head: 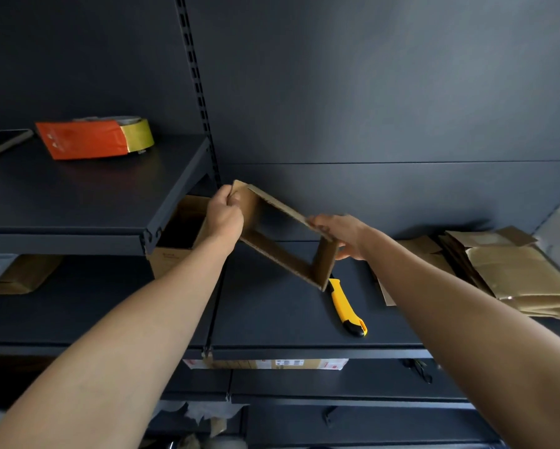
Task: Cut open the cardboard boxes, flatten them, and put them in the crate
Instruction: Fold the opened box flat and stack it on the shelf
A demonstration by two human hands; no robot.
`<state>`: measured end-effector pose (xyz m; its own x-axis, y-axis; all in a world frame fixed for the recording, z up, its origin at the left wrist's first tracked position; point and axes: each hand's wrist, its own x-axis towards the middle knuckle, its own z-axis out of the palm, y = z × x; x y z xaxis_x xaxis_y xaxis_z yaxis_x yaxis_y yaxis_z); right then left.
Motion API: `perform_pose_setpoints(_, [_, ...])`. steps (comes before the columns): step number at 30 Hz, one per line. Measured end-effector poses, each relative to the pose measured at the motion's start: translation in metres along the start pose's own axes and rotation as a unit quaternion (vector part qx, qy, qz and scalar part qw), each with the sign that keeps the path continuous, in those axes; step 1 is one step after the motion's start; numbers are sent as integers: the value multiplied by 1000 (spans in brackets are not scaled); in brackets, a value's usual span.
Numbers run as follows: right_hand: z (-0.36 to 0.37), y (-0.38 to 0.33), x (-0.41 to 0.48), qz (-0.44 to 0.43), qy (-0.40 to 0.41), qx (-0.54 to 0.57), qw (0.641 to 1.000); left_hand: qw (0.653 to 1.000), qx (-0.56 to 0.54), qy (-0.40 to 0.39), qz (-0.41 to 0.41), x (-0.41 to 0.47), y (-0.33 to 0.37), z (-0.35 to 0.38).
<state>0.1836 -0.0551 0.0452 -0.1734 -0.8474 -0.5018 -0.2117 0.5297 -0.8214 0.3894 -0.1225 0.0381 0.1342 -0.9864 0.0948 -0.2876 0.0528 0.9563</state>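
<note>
I hold a small brown cardboard box [278,251], open at both ends and skewed into a diamond shape, above the dark shelf [272,319]. My left hand [223,215] grips its upper left corner. Its right side is pinched by my right hand [343,236]. A yellow and black utility knife [345,307] lies on the shelf just below the box. No crate is in view.
A pile of flattened cardboard [511,273] lies at the right of the shelf. An open cardboard box [178,241] stands under the upper left shelf, which carries an orange packet [81,140] and a tape roll [139,134]. More cardboard [265,363] shows below.
</note>
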Motion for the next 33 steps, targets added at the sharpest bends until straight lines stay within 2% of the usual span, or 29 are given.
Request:
perform_pose_setpoints(2, [-4,4,4,36,-14,63,997,1000,-16,-19,15,-1,-1,0])
perform_pose_setpoints(5, [-9,8,4,88,-79,171,978,998,-55,-22,-1,-2,-5,-1])
perform_pose_setpoints(7, [-8,10,2,99,-96,199,970,996,-89,-26,-14,-5,-3,-3])
perform_pose_setpoints(11, [-2,17,7,87,-76,224,968,978,-149,-148,-3,-12,9,-9])
perform_pose_setpoints(13, [-2,22,9,77,-72,235,966,971,-124,-206,1,-13,15,-17])
perform_pose_setpoints(16, [-7,27,6,67,-57,245,965,962,-66,-258,-57,-13,23,-31])
perform_pose_setpoints(18, [-14,28,7,53,-40,255,965,975,-12,-213,-61,-10,20,-35])
perform_pose_setpoints(21, [-22,22,7,26,-15,242,970,991,60,-88,-81,-6,3,-32])
perform_pose_setpoints(23, [-23,18,4,21,3,237,971,989,7,-27,-146,-5,-5,-26])
perform_pose_setpoints(24, [-23,17,3,20,16,244,969,979,-54,-1,-197,-3,-8,-23])
perform_pose_setpoints(26, [-23,19,3,16,44,262,964,939,-184,35,-289,-2,-11,-16])
perform_pose_setpoints(31, [-20,32,8,5,112,286,952,894,-276,53,-348,-14,-16,9])
perform_pose_setpoints(33, [-20,36,7,-2,136,286,948,889,-287,65,-352,-22,-13,25])
